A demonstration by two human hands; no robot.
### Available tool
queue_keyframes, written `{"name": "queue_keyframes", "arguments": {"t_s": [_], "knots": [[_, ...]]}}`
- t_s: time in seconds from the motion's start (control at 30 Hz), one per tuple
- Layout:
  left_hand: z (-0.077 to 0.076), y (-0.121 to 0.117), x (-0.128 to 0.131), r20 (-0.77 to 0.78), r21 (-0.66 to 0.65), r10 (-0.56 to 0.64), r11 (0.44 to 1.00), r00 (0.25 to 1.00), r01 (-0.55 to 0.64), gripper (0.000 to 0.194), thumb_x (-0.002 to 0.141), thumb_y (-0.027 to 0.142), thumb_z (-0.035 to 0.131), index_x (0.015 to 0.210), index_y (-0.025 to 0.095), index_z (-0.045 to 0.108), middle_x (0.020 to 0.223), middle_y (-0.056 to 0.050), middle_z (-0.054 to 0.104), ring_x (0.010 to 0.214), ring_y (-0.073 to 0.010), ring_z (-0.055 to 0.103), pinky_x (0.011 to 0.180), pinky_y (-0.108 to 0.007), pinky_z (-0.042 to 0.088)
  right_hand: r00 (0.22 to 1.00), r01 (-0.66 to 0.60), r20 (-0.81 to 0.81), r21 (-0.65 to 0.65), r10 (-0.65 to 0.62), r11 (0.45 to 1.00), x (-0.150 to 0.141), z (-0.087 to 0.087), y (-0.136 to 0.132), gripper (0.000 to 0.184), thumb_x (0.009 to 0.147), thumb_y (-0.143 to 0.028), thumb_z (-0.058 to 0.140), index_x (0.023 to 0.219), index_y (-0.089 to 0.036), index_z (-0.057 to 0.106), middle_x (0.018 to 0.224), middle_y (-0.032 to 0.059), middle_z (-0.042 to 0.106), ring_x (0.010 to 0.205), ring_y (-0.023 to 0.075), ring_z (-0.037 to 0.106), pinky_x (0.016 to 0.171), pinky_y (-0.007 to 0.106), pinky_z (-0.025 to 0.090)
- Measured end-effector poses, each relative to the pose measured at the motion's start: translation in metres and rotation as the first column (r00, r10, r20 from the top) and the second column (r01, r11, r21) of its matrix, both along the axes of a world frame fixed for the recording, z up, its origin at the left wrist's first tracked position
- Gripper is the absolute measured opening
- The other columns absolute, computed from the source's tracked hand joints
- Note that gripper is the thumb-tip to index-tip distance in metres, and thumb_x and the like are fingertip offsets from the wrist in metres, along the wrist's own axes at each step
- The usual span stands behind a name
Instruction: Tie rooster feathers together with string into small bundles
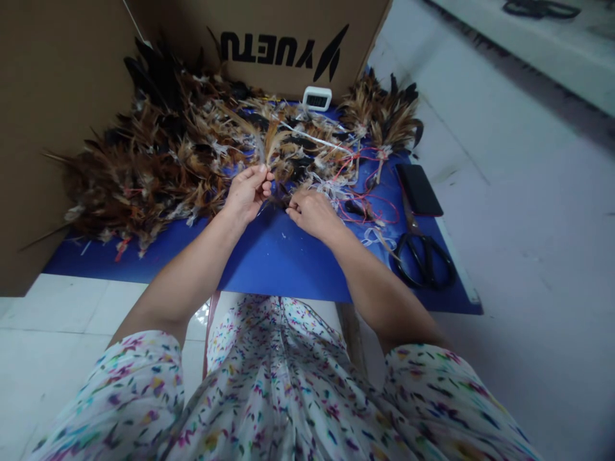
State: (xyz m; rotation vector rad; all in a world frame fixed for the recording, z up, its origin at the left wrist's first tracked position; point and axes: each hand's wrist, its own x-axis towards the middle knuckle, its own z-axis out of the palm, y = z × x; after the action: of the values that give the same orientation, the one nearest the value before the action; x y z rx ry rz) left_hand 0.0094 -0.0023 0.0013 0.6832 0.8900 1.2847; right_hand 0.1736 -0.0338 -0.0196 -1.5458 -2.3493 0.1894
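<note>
Left hand point(248, 192) is pinching tan feathers point(270, 148) inward of the counter's point(288, 259) near edge; right hand point(314, 211), apart from it, is reaching dark feathers point(279, 194), its grip not discernible.

A cardboard box point(192, 19) stands at the back and left, the dark lettering "YUETU" point(281, 51) upside down on its rear panel. A white-framed digital clock point(317, 98) sits before that panel. Near the right edge of the blue tabletop point(283, 259) lies a black smartphone point(419, 190). Pale floor tiles point(57, 307) show below; a floral-print garment point(283, 384) fills the foreground.
</note>
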Motion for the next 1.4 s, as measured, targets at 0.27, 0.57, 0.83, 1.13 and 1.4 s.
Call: {"name": "queue_keyframes", "arguments": {"t_s": [0.27,0.57,0.83,1.13,1.4], "knots": [[-0.002,0.001,-0.001,0.007,0.011,-0.005,1.000,1.000,0.005,0.022,0.093,0.010,0.057,0.072,0.015,0.056,0.061,0.004,0.059,0.044,-0.0016,0.048,0.044,-0.014,0.037,0.932,0.013,-0.357,-0.139,-0.062,0.990,0.006,0.004,0.005,0.007,0.083,-0.019,0.069,0.076,-0.017,0.069,0.078,0.0040,0.068,0.071,0.0150,0.058,0.071,0.029,0.043],[0.000,-0.001,0.001,-0.022,-0.003,-0.008,1.000,1.000,0.008,0.020,0.088,0.014,0.066,0.072,0.015,0.055,0.061,0.005,0.059,0.045,-0.0012,0.047,0.045,-0.013,0.037,0.620,0.008,-0.769,-0.196,-0.159,0.981,0.012,0.009,0.009,0.018,0.077,-0.033,0.073,0.070,-0.017,0.065,0.063,-0.0022,0.060,0.058,0.0101,0.048,0.061,0.028,0.040],[-0.004,-0.003,0.002,-0.141,0.044,-0.035,0.998,0.989,0.041,0.017,0.086,0.016,0.068,0.072,0.015,0.060,0.059,0.004,0.060,0.043,-0.0021,0.047,0.043,-0.014,0.037,0.486,0.000,-0.870,-0.089,-0.078,0.996,0.008,0.010,0.008,0.033,0.075,-0.052,0.076,0.076,-0.022,0.063,0.069,-0.0017,0.065,0.062,0.0118,0.057,0.062,0.028,0.049],[-0.007,-0.008,0.006,-0.331,0.076,-0.145,0.981,0.933,0.179,0.021,0.084,0.017,0.071,0.066,0.014,0.061,0.057,0.001,0.063,0.040,-0.0039,0.049,0.041,-0.016,0.040,0.607,0.063,-0.794,0.103,0.043,0.993,0.011,0.020,0.002,0.032,0.083,-0.054,0.068,0.087,-0.022,0.070,0.089,0.0031,0.071,0.088,0.0194,0.066,0.083,0.037,0.054],[-0.006,-0.010,0.009,-0.379,0.147,-0.092,0.976,0.921,0.158,0.025,0.081,0.023,0.078,0.065,0.013,0.061,0.056,0.001,0.064,0.040,-0.0041,0.051,0.041,-0.015,0.040,0.644,0.124,-0.765,0.117,0.010,0.985,0.010,0.019,0.000,0.029,0.085,-0.051,0.068,0.085,-0.022,0.071,0.088,0.0022,0.072,0.082,0.0173,0.065,0.080,0.035,0.055]]}}
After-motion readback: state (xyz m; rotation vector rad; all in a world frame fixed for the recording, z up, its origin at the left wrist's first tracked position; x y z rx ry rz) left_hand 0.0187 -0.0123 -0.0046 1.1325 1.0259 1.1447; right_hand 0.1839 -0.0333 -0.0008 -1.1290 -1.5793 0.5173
